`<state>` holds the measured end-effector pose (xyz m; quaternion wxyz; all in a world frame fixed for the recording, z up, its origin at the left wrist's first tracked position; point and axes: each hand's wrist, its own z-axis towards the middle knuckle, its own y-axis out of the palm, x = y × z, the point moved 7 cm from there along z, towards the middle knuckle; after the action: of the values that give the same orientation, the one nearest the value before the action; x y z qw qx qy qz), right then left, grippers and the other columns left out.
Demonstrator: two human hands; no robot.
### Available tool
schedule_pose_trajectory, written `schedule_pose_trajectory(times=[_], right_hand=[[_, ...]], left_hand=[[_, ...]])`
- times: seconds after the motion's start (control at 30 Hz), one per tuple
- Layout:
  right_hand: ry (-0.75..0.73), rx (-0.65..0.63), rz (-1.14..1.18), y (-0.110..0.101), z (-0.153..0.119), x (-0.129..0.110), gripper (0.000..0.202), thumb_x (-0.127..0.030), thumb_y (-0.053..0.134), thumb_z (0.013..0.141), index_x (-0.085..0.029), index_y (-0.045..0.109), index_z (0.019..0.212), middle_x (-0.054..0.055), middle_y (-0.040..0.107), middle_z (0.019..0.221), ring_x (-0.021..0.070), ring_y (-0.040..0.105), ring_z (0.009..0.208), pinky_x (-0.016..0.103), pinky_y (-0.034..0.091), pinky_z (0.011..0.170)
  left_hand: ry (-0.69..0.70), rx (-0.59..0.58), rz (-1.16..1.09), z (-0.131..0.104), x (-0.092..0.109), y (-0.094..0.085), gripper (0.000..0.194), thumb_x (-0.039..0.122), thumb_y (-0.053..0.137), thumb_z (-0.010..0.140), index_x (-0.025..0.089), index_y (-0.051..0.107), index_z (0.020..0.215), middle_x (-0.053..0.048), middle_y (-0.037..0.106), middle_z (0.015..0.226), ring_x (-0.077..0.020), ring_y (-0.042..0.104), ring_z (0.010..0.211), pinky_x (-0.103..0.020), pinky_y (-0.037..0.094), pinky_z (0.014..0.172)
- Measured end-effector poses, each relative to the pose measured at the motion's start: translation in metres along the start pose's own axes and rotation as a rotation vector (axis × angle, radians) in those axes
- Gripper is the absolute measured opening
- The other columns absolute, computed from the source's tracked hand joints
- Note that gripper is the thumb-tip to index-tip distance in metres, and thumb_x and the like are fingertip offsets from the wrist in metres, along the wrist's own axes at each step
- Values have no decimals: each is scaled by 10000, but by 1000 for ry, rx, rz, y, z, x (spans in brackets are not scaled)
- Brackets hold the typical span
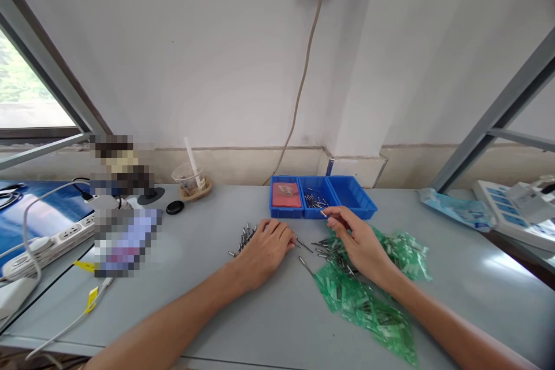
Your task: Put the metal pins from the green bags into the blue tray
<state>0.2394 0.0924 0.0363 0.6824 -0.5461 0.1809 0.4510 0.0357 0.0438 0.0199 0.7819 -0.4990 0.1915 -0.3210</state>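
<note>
My left hand (267, 248) rests palm down on the grey table, its fingers curled, with a pile of metal rivets (246, 236) beside it; the fingertips touch something at a few loose rivets. Between thumb and index finger of my right hand (358, 240) is a small metal piece (324, 214), just in front of the blue bins. Under and around this hand lie loose rivets (323, 250) and green plastic bags (368, 306). The middle blue bin (314, 214) holds several rivets. A red packet (286, 195) lies in the left bin.
The right blue bin (349, 193) stands behind my right hand. Toward the back left are a plastic cup (188, 176) and a black round lid (175, 207). A power strip (52, 248) with cables lies far left. A blue plastic packet (457, 208) and a white device (511, 214) are at the right.
</note>
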Motion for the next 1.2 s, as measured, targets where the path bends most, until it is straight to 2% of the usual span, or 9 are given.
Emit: schedule_pose_trajectory(times=[0.17,0.27,0.7,1.07,1.2], right_hand=[[62,-19,66,-1,0,4,310,-534,465,1061,-270,626,1037,26,639,893,216,550,766,329,429,669],[87,-35,117,-1,0,5,330,-544,450,1066,-262,588,963,4,570,832,194,498,716,318,405,646],[93,-38,137,3,0,2,306,-534,458,1063,-262,592,1021,-3,525,811,193,491,709,318,398,630],[83,-14,185,-2,2,8,340,-543,439,1068,-253,608,1011,19,580,836,199,532,712,330,458,656],[86,-6,200,-2,2,5,317,-538,447,1064,-259,598,1065,20,577,856,196,526,710,332,459,648]], left_hand=[[-27,5,-10,1,-1,-4,105,194,440,1115,183,530,1063,-51,617,1067,-239,536,973,-407,396,911],[-37,2,-14,1,-2,-4,114,193,427,1117,184,525,1058,-51,613,1062,-238,534,962,-407,393,911],[-56,7,46,1,-6,-3,161,139,390,1103,188,533,1049,-59,595,1040,-243,519,945,-413,391,901],[-76,156,117,3,-11,-11,220,239,404,1136,185,577,1012,-43,621,955,-220,563,873,-377,389,823],[-87,163,70,3,-12,-15,217,246,422,1134,187,602,1030,-45,622,968,-213,579,875,-360,393,814]])
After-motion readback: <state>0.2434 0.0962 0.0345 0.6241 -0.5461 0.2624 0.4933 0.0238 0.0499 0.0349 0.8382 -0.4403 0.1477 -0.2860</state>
